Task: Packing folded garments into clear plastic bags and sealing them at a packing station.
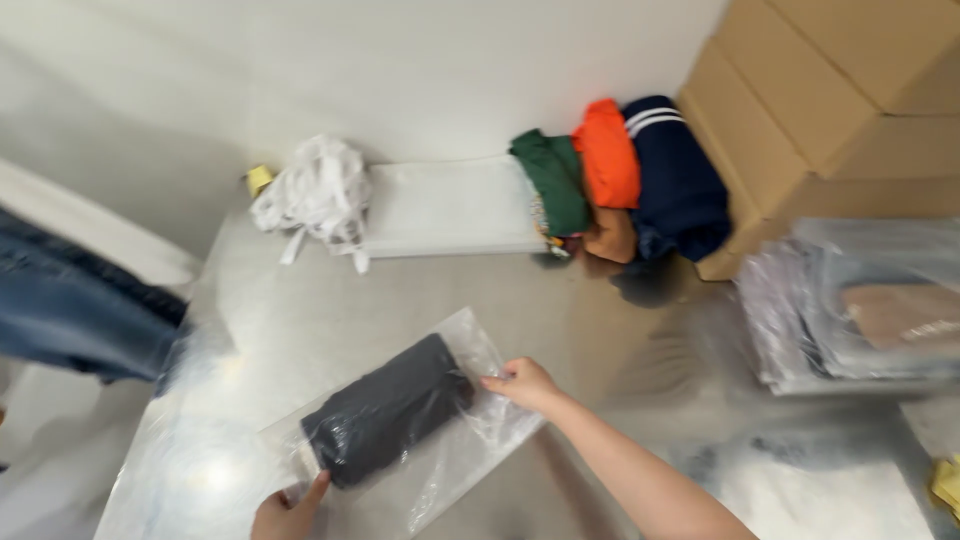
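A folded dark grey garment (385, 410) lies inside a clear plastic bag (470, 440) on the shiny metal table (330, 310). My left hand (288, 512) pinches the bag's near left end at the bottom edge of the view. My right hand (525, 385) grips the bag's right edge, close to the garment's far end. The bag lies slanted, from lower left to upper right.
Against the wall sit a crumpled white plastic bundle (318, 195), a stack of flat clear bags (450, 205), and folded green (555, 180), orange (608, 152) and navy (675, 180) clothes. Cardboard boxes (830, 100) stand at right above bagged garments (860, 310). Blue denim (70, 310) hangs left.
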